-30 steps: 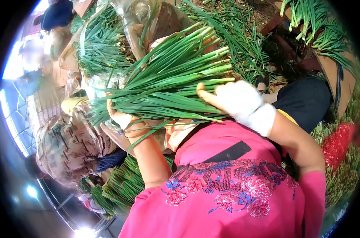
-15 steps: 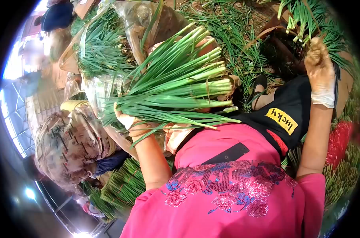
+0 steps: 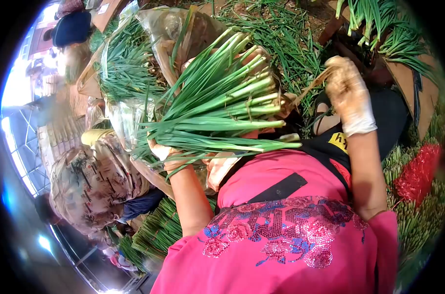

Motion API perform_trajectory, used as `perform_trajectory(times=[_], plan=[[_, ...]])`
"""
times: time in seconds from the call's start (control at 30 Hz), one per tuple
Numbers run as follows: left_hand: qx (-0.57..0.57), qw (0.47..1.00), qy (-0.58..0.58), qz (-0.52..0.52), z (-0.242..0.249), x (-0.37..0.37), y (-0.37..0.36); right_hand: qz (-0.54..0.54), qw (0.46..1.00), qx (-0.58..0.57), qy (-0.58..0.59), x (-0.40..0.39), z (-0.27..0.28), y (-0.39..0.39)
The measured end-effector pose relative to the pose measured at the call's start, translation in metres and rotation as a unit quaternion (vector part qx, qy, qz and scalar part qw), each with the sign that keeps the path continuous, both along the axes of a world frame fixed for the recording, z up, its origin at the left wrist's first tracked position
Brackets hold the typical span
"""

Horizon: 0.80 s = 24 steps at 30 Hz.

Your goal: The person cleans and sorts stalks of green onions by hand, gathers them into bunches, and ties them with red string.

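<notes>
A big bunch of spring-onion-like stalks (image 3: 222,108), pale at the cut ends and green at the leaves, lies across my lap, ends to the right. My left hand (image 3: 162,151), in a pale glove, is wrapped around its leafy part from below, the fingers partly covered by leaves. To the right of the pale ends is my right hand (image 3: 347,88) in a soiled white glove, its fingers closed and slightly blurred. From it a thin tan strand (image 3: 313,85) runs toward the bunch's ends; its far end is hidden there.
Loose green leaves (image 3: 281,36) litter the ground ahead. Plastic bags (image 3: 171,29) and more greens (image 3: 127,68) stand at left. Another person in a patterned top (image 3: 97,181) is close by on the left. A red plastic bundle (image 3: 418,174) rests on piled stalks at right.
My right hand has moved left and inward, from the far right toward the bunch's pale ends, with the tan strand. My left hand and the bunch have stayed nearly in place.
</notes>
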<state>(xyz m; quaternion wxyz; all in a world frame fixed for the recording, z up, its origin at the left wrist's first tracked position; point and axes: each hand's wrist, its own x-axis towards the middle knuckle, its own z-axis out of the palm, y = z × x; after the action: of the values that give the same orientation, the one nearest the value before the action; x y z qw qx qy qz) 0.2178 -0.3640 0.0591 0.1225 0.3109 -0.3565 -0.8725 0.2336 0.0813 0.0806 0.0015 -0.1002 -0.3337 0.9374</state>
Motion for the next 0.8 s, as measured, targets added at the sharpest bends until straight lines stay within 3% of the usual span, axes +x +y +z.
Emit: perform_trajectory(times=[0.03, 0.07, 0.17, 0.23, 0.27, 0.33, 0.37, 0.4, 0.47, 0.53, 0.57, 0.6, 0.63, 0.67, 0.73, 0.77, 0.8], plan=[[-0.013, 1.000, -0.001, -0.001, 0.000, 0.001, 0.003, -0.074, 0.997, 0.020, -0.030, -0.004, -0.005, 0.018], [-0.024, 1.000, -0.001, -0.002, -0.001, 0.002, 0.007, -0.025, 0.990, 0.134, -0.032, -0.003, -0.011, 0.032], [0.016, 1.000, 0.008, 0.006, -0.003, -0.001, 0.001, 0.192, 0.951, 0.214, -0.116, 0.002, 0.003, -0.012], [0.031, 0.999, 0.023, 0.005, 0.001, 0.000, 0.003, 0.244, 0.945, 0.213, -0.054, 0.008, -0.018, -0.056], [0.058, 0.996, 0.052, -0.044, -0.006, 0.002, -0.012, 0.234, 0.923, 0.298, -0.063, 0.004, -0.013, -0.069], [-0.053, 0.998, 0.026, 0.009, -0.010, -0.002, -0.014, 0.134, 0.980, 0.136, -0.057, -0.010, 0.000, -0.058], [-0.035, 0.999, 0.022, 0.016, -0.007, 0.000, -0.014, 0.078, 0.992, 0.078, -0.060, -0.017, 0.002, -0.038], [-0.015, 0.999, 0.018, 0.022, 0.005, 0.000, -0.004, -0.011, 0.994, 0.105, -0.039, -0.023, 0.012, -0.029], [-0.005, 0.999, 0.011, 0.034, 0.002, -0.002, -0.006, -0.006, 0.955, 0.295, 0.032, -0.017, 0.027, -0.013], [0.024, 0.999, 0.031, 0.013, 0.006, -0.001, 0.000, 0.000, 0.965, 0.254, 0.069, -0.010, 0.046, -0.015], [-0.036, 0.999, -0.012, 0.026, 0.010, -0.004, 0.005, -0.087, 0.982, 0.157, 0.056, -0.011, 0.061, -0.018], [-0.019, 1.000, 0.012, -0.010, 0.010, -0.003, 0.006, -0.224, 0.970, 0.094, -0.024, -0.017, 0.085, -0.021], [-0.003, 1.000, 0.014, 0.003, 0.009, -0.002, 0.004, -0.104, 0.988, -0.040, 0.107, -0.021, 0.073, 0.022], [0.012, 1.000, 0.017, 0.015, 0.009, -0.001, 0.001, -0.063, 0.974, -0.143, 0.167, -0.027, 0.081, 0.049], [0.015, 0.999, 0.036, 0.034, 0.010, 0.000, -0.002, 0.021, 0.955, -0.136, 0.264, -0.039, 0.102, 0.063], [0.003, 0.998, 0.051, 0.042, 0.011, 0.000, -0.001, -0.116, 0.975, 0.099, 0.162, -0.029, 0.098, 0.056], [-0.009, 0.997, 0.065, 0.048, 0.012, -0.002, -0.001, -0.245, 0.911, 0.327, 0.045, -0.021, 0.106, 0.025]])
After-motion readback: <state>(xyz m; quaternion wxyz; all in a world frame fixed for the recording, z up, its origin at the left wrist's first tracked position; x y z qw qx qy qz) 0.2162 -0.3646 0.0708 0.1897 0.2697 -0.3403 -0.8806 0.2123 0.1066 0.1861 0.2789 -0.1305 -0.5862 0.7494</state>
